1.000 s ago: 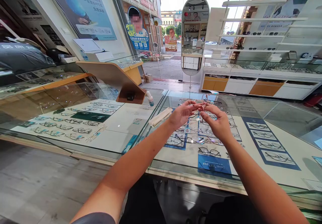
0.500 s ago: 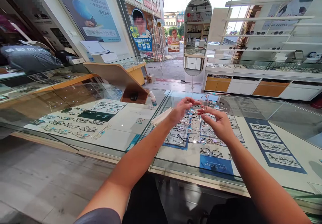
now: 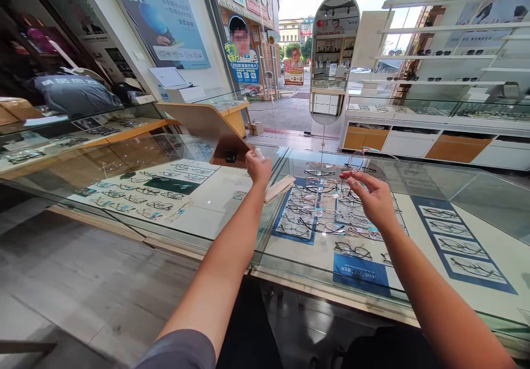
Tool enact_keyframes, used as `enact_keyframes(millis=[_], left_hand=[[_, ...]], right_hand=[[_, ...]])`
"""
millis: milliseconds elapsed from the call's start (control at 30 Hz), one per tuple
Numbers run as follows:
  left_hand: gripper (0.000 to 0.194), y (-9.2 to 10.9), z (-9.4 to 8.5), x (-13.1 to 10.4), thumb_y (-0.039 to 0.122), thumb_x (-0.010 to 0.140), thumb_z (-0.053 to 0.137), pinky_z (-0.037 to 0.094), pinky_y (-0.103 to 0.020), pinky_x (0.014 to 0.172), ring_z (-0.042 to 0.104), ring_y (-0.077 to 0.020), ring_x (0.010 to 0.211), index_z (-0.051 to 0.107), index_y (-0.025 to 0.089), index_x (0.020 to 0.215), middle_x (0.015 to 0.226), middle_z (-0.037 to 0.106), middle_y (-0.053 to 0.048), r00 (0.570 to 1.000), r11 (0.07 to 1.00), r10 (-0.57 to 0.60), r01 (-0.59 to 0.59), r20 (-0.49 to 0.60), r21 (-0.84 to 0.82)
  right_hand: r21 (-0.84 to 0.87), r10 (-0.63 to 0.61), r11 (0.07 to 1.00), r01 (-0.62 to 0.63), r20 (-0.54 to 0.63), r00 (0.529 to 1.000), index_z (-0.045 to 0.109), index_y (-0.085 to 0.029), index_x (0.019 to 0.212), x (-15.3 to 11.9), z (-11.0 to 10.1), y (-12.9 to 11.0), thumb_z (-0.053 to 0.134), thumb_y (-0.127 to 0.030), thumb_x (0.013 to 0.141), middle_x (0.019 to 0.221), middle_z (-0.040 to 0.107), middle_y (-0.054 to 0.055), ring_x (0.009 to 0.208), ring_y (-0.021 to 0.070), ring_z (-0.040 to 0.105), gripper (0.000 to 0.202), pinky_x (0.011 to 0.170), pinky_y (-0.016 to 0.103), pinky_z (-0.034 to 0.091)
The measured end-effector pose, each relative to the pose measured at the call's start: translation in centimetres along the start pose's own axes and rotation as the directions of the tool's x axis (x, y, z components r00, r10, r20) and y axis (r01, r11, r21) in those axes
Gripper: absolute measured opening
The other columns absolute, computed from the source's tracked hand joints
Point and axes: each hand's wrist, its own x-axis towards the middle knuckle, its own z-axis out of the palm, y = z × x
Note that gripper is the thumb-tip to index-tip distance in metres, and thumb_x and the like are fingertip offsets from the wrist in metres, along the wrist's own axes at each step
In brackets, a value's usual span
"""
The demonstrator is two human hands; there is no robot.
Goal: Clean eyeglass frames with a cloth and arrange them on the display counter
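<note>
My left hand (image 3: 258,168) is closed around a small white spray bottle (image 3: 259,153), whose top shows above the fingers. Over the glass counter, my right hand (image 3: 375,196) pinches a thin-framed pair of eyeglasses (image 3: 364,156), its fingers closed on the frame. A folded cream cloth (image 3: 279,189) lies on the glass between the two hands. Below my right hand, rows of eyeglasses (image 3: 327,226) rest on blue and white display cards. A wooden-backed stand (image 3: 229,147) is just left of my left hand.
The glass display counter (image 3: 232,242) runs across in front of me, with more eyeglasses (image 3: 136,198) inside at left. An oval standing mirror (image 3: 334,59) is beyond it. White shelves (image 3: 439,57) hold sunglasses at the right. Someone in a grey shirt (image 3: 78,94) is at far left.
My left hand has left the eyeglasses, moved left and closed on the spray bottle. My right hand keeps the eyeglasses, now slightly further right in view. The view has shifted a little left.
</note>
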Motion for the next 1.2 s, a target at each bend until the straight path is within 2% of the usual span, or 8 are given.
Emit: enact_keyframes(millis=[167,367,467,567,667,800,1067,1200], left_hand=[[0.040,-0.9,0.6,0.1,0.005,0.084,0.071,0.034,-0.036,0.095,0.051,-0.0217,0.103,0.039,0.027,0.095,0.093,0.052,0.000,0.991,0.997,-0.079,0.081,0.107,-0.016],[0.028,3.1,2.2,-2.1,0.016,0.083,0.072,0.043,-0.032,0.075,0.052,-0.0172,0.080,0.054,0.026,0.102,0.093,0.055,0.000,0.937,0.977,0.021,0.055,0.350,-0.207],[0.033,6.0,2.5,-5.4,0.029,0.075,0.081,0.042,-0.027,0.061,0.052,-0.0165,0.078,0.058,0.026,0.098,0.089,0.055,0.001,0.774,0.874,0.056,0.267,0.631,-0.406],[0.043,8.2,2.1,-8.6,0.056,0.075,0.085,0.035,-0.024,0.050,0.049,-0.0154,0.069,0.058,0.023,0.084,0.075,0.049,0.001,0.498,0.728,0.129,0.540,0.858,-0.423],[0.068,9.2,1.6,-10.2,0.086,0.077,0.072,0.027,-0.023,0.043,0.043,-0.0134,0.058,0.055,0.021,0.070,0.064,0.040,0.002,0.245,0.651,0.210,0.688,0.946,-0.323],[0.083,9.5,1.2,-10.2,0.103,0.076,0.055,0.018,-0.022,0.039,0.036,-0.0132,0.050,0.048,0.022,0.060,0.054,0.029,0.003,0.083,0.626,0.213,0.754,0.974,-0.201],[0.087,9.5,1.1,-10.1,0.108,0.076,0.040,0.017,-0.025,0.037,0.032,-0.0129,0.044,0.042,0.024,0.053,0.047,0.027,0.002,0.081,0.660,0.201,0.725,0.976,-0.196],[0.084,9.3,1.7,-11.2,0.104,0.077,0.048,0.015,-0.023,0.039,0.033,-0.0104,0.044,0.049,0.022,0.057,0.050,0.035,0.001,0.256,0.840,0.122,0.489,0.959,-0.237]], right_hand=[[0.009,-0.005,1.000,0.005,0.011,1.000,0.085,-0.028,0.112,0.1,0.1,0.6,0.075,-0.059,0.098,0.120,0.084,0.008,0.121,0.0327,0.076,0.035,0.113,0.055,0.053],[0.020,0.008,1.000,-0.008,-0.015,1.000,0.081,-0.027,0.112,0.4,0.0,0.9,0.071,-0.061,0.100,0.123,0.083,0.009,0.122,0.0319,0.074,0.038,0.112,0.054,0.053],[0.030,0.013,0.999,-0.013,-0.020,1.000,0.080,-0.026,0.114,0.5,0.0,0.9,0.070,-0.061,0.100,0.123,0.082,0.010,0.122,0.0311,0.074,0.039,0.114,0.054,0.052],[0.062,0.021,0.998,-0.022,0.012,1.000,0.079,-0.026,0.113,0.5,0.2,0.8,0.069,-0.063,0.100,0.123,0.082,0.009,0.121,0.0302,0.074,0.040,0.112,0.052,0.054],[0.082,0.029,0.996,-0.034,0.064,0.998,0.079,-0.026,0.111,0.5,0.4,0.7,0.068,-0.063,0.101,0.117,0.083,0.008,0.116,0.0287,0.075,0.040,0.108,0.048,0.056],[0.085,0.038,0.995,-0.048,0.117,0.992,0.079,-0.025,0.108,0.3,0.7,0.4,0.067,-0.065,0.100,0.114,0.083,0.008,0.112,0.0282,0.075,0.042,0.102,0.045,0.057],[0.116,0.080,0.988,-0.103,0.192,0.978,0.080,-0.025,0.107,0.3,0.7,0.0,0.066,-0.065,0.100,0.107,0.083,0.007,0.106,0.0266,0.075,0.043,0.101,0.044,0.057],[0.153,0.111,0.977,-0.151,0.241,0.964,0.081,-0.025,0.107,0.2,0.7,-0.2,0.066,-0.065,0.099,0.105,0.083,0.007,0.103,0.0260,0.074,0.043,0.095,0.042,0.057]])
